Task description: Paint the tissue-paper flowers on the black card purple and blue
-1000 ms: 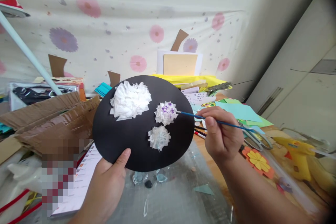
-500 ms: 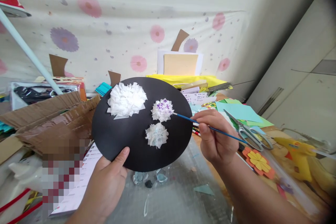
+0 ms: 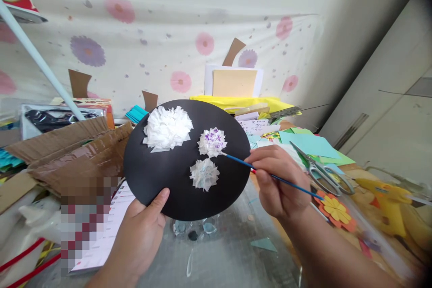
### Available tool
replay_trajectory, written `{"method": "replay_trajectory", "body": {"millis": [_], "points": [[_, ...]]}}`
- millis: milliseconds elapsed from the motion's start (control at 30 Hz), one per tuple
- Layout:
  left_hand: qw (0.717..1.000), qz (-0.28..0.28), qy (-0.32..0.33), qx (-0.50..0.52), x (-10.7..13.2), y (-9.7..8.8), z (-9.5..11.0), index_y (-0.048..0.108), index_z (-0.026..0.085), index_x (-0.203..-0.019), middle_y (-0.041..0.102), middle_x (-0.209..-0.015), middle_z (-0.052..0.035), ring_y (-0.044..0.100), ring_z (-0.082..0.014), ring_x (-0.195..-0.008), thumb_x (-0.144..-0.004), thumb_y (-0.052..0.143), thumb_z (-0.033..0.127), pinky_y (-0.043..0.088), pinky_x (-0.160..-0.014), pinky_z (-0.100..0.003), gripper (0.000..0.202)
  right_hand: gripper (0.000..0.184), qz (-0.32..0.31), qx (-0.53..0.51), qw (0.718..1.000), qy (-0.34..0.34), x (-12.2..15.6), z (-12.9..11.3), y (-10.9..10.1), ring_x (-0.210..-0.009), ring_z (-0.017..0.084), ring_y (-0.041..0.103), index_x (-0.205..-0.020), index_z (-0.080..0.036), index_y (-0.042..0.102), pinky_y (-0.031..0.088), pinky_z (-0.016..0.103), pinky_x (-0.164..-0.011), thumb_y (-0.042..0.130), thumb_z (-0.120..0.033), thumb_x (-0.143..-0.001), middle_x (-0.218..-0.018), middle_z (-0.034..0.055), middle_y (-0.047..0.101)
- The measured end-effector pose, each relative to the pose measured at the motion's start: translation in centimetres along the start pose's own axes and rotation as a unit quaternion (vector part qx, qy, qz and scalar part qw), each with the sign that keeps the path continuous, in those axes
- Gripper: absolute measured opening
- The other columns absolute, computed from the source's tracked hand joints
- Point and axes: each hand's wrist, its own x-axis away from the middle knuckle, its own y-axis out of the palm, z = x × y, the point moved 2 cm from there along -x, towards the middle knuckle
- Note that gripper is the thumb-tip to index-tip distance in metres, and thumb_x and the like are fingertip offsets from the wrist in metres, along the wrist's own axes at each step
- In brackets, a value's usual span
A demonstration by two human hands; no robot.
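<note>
A round black card (image 3: 162,171) is tilted up in front of me, its lower left edge gripped by my left hand (image 3: 146,229) with the thumb on the face. Three ruffled paper flowers sit on the card: a large white flower (image 3: 168,128) at upper left, a small white flower with purple marks (image 3: 212,141) at right, and a small pale bluish flower (image 3: 204,174) below it. Between the fingers of my right hand (image 3: 280,180) is a thin blue paintbrush (image 3: 236,160). Its tip is at the lower right edge of the purple-marked flower.
Scissors (image 3: 320,171), an orange and yellow paper flower (image 3: 335,210) and a yellow glue gun (image 3: 384,193) lie on the right. Brown cardboard (image 3: 67,153) and a printed sheet (image 3: 101,234) are on the left. Small clear cups of paint (image 3: 194,229) sit below the card.
The brush tip has moved slightly down, to the lower edge of the purple-marked flower. The whole view has shifted a little, with things appearing further right. Both hands keep their hold.
</note>
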Motion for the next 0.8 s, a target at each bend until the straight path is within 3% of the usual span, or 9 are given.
{"method": "replay_trajectory", "body": {"millis": [33,167,300,433,533,700,800], "points": [[1.0,0.001,0.0,0.001,-0.02,0.03,0.0,0.049,0.035,-0.146,0.057,-0.147,0.0009,0.041,-0.0295,-0.143,-0.079,0.074,0.034,0.038,-0.117,-0.044,0.071,0.016,-0.01,0.006,1.0,0.006,0.0,0.04,0.01,-0.074,0.02,0.067,-0.097,-0.02,0.061,0.056,0.038,-0.064,0.053,-0.011,-0.086,-0.08,0.0055,0.068],[1.0,-0.003,-0.002,0.008,-0.1,0.15,0.03,0.05,0.035,-0.145,0.056,-0.148,0.001,0.042,-0.0294,-0.143,-0.08,0.074,0.034,0.038,-0.118,-0.044,0.069,0.017,0.051,0.013,0.999,0.003,0.03,0.12,-0.34,-0.073,0.02,0.067,-0.099,-0.022,0.06,0.056,0.038,-0.064,0.053,-0.012,-0.086,-0.079,0.0046,0.068],[1.0,-0.004,-0.009,0.021,-0.13,0.12,0.0,0.05,0.035,-0.145,0.052,-0.151,0.0022,0.04,-0.0285,-0.144,-0.081,0.074,0.031,0.037,-0.118,-0.042,0.068,0.017,-0.028,0.007,1.0,-0.008,-0.11,-0.06,-0.06,-0.074,0.02,0.067,-0.097,-0.019,0.06,0.056,0.037,-0.065,0.054,-0.009,-0.084,-0.081,0.0063,0.068],[1.0,-0.005,-0.006,0.025,-0.07,-0.09,-0.07,0.051,0.035,-0.144,0.05,-0.153,0.0033,0.039,-0.0256,-0.145,-0.085,0.07,0.031,0.035,-0.119,-0.038,0.062,0.018,0.029,0.0,1.0,0.002,-0.2,-0.15,-0.18,-0.075,0.02,0.067,-0.097,-0.02,0.06,0.056,0.037,-0.066,0.054,-0.009,-0.084,-0.079,0.0053,0.067],[1.0,-0.009,-0.003,0.023,0.05,-0.23,-0.09,0.052,0.035,-0.143,0.051,-0.152,0.004,0.037,-0.0251,-0.145,-0.083,0.072,0.025,0.034,-0.119,-0.037,0.065,0.018,-0.02,0.011,1.0,-0.005,-0.22,-0.14,0.1,-0.073,0.02,0.066,-0.097,-0.019,0.059,0.055,0.036,-0.063,0.053,-0.008,-0.085,-0.08,0.006,0.067],[0.999,-0.019,-0.003,0.027,0.12,-0.02,0.06,0.052,0.032,-0.143,0.052,-0.151,0.0022,0.036,-0.0263,-0.146,-0.082,0.071,0.022,0.035,-0.118,-0.037,0.065,0.019,0.037,0.001,0.999,0.007,-0.13,-0.16,0.07,-0.075,0.02,0.066,-0.097,-0.019,0.06,0.055,0.036,-0.065,0.053,-0.007,-0.084,-0.079,0.005,0.066],[1.0,-0.019,0.006,0.003,-0.03,0.12,0.11,0.052,0.029,-0.144,0.052,-0.152,0.0006,0.037,-0.0262,-0.145,-0.083,0.069,0.024,0.035,-0.118,-0.036,0.063,0.019,-0.009,0.009,1.0,0.005,-0.22,-0.63,0.48,-0.073,0.019,0.065,-0.096,-0.017,0.058,0.053,0.035,-0.063,0.053,-0.005,-0.083,-0.079,0.0067,0.066]]}}
